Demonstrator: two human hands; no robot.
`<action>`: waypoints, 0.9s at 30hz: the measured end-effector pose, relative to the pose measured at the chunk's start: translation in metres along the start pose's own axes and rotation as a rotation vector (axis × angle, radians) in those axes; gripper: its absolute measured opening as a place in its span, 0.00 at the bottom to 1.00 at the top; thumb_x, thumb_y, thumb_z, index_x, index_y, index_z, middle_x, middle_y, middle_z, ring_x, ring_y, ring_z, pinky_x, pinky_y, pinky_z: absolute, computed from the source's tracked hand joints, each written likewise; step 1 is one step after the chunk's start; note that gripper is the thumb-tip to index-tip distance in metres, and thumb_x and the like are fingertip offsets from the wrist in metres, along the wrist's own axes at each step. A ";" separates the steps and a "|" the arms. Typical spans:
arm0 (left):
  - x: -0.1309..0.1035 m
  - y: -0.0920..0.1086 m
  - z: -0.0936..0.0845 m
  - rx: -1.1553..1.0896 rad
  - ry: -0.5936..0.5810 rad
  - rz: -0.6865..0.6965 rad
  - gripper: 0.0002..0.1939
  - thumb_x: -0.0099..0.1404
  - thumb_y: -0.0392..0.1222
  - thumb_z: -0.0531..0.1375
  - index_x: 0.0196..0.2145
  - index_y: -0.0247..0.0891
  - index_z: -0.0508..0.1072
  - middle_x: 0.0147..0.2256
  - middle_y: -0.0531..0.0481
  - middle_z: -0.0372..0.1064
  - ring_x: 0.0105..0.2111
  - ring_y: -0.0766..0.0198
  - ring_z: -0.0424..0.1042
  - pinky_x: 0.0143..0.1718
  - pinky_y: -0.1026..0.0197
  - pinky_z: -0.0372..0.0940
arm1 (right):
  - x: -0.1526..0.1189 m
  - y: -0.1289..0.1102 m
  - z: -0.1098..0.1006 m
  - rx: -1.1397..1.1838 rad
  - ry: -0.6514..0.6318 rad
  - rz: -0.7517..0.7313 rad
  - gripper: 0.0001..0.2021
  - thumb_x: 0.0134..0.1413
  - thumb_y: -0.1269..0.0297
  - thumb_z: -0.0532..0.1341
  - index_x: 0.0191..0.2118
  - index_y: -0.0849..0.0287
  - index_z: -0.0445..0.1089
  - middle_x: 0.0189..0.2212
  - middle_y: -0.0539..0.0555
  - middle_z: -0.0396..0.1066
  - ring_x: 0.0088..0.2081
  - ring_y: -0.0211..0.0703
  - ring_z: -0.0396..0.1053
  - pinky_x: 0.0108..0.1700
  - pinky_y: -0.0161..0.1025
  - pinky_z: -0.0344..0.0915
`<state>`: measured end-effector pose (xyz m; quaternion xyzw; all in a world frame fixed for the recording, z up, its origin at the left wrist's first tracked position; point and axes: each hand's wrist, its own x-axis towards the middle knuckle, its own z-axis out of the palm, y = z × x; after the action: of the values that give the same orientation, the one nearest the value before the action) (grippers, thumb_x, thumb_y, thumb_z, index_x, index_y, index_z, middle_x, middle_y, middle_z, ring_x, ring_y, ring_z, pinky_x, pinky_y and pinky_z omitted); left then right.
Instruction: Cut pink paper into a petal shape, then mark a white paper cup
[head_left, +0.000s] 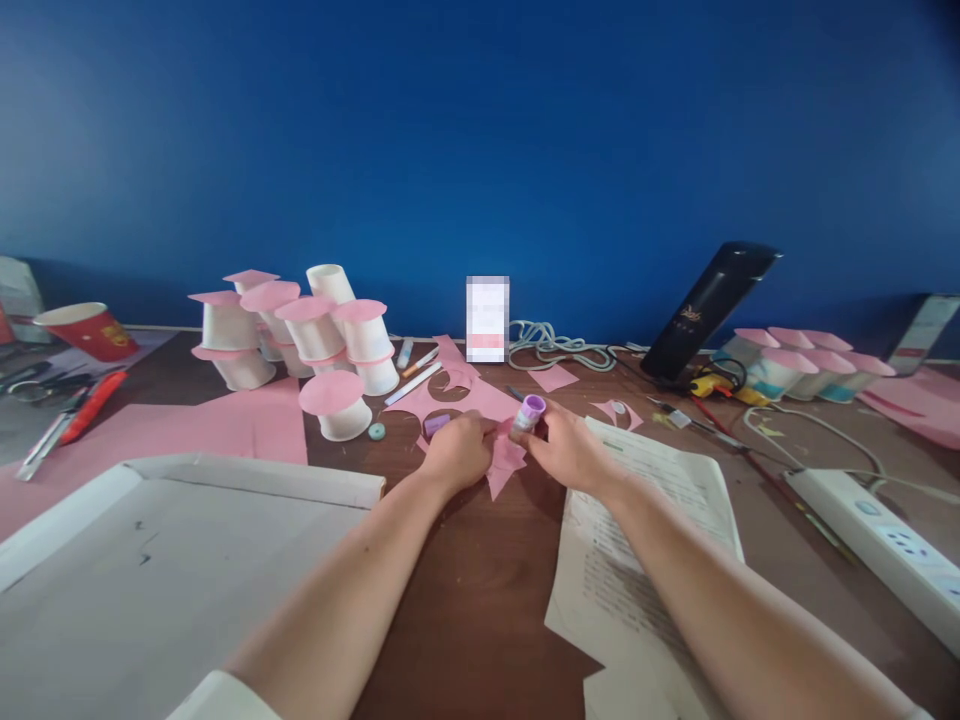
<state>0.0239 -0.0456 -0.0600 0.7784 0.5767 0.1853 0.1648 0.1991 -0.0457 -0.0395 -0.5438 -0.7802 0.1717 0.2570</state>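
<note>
The right hand (570, 448) clasped a purple-rimmed tube (529, 412) above the jagged pink scrap (507, 460); the left hand (461, 449), fingers curled beside it, hid its grip.

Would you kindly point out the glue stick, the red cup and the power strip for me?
Glue stick (526, 421): head view, on its barrel below the purple rim.
Red cup (88, 334): head view, on its red side.
Power strip (886, 530): head view, on its top face.
</note>
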 end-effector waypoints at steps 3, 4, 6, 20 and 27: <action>0.000 0.001 -0.001 0.001 -0.009 -0.006 0.17 0.65 0.41 0.50 0.41 0.40 0.77 0.40 0.44 0.73 0.39 0.56 0.73 0.37 0.59 0.63 | 0.001 -0.001 0.006 -0.034 -0.033 -0.029 0.06 0.55 0.61 0.60 0.35 0.56 0.65 0.37 0.53 0.71 0.38 0.45 0.69 0.38 0.38 0.58; 0.000 0.001 -0.001 0.001 -0.007 -0.005 0.17 0.65 0.41 0.50 0.41 0.41 0.77 0.40 0.44 0.73 0.40 0.56 0.73 0.37 0.59 0.63 | 0.001 -0.001 0.007 -0.057 -0.042 -0.030 0.06 0.55 0.61 0.60 0.37 0.56 0.65 0.38 0.54 0.71 0.39 0.46 0.69 0.39 0.38 0.58; 0.000 0.001 -0.001 0.000 -0.002 -0.002 0.17 0.65 0.41 0.50 0.42 0.41 0.77 0.40 0.45 0.73 0.40 0.56 0.73 0.37 0.59 0.63 | 0.001 -0.003 0.007 -0.118 -0.051 -0.015 0.08 0.54 0.61 0.61 0.39 0.56 0.64 0.40 0.56 0.71 0.39 0.48 0.69 0.38 0.39 0.57; -0.004 0.001 -0.001 0.016 0.021 0.045 0.19 0.67 0.43 0.47 0.39 0.40 0.78 0.36 0.44 0.73 0.36 0.57 0.73 0.35 0.60 0.62 | 0.008 0.018 -0.015 1.138 0.096 0.429 0.13 0.43 0.58 0.69 0.31 0.58 0.68 0.24 0.47 0.67 0.23 0.32 0.60 0.23 0.31 0.56; -0.004 0.001 0.002 -0.002 0.045 0.049 0.17 0.67 0.39 0.49 0.39 0.42 0.78 0.37 0.46 0.72 0.39 0.58 0.72 0.37 0.61 0.61 | 0.010 0.023 -0.012 1.688 -0.041 0.625 0.09 0.47 0.68 0.68 0.30 0.60 0.66 0.23 0.46 0.66 0.19 0.27 0.60 0.16 0.25 0.54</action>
<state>0.0248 -0.0497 -0.0611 0.7876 0.5610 0.2074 0.1480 0.2208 -0.0282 -0.0402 -0.3582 -0.2154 0.7593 0.4987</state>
